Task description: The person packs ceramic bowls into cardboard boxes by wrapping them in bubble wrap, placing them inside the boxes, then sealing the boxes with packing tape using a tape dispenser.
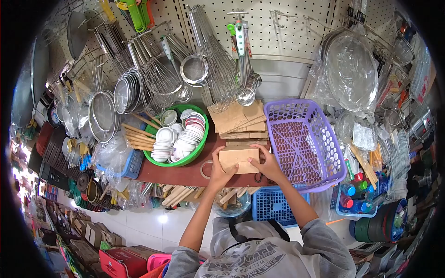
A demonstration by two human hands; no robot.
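Note:
A small light-brown cardboard box [238,159] is held between my two hands above the front part of the reddish-brown shelf [185,173]. My left hand [221,167] grips its left side, thumb on the near face. On the right side, my right hand [264,163] holds it the same way. Just behind the box lies a stack of flat brown paper or cardboard pieces [238,121]. A roll of tape [206,169] rests left of my left hand. Dark scissor-like handles [259,177] show partly below my right hand.
A green basin [204,139] with small white bowls stands left. To the right is an empty purple basket [340,160]. Whisks [218,76] and strainers [103,116] hang behind. Below the shelf are wooden handles [178,196] and a blue basket [278,206].

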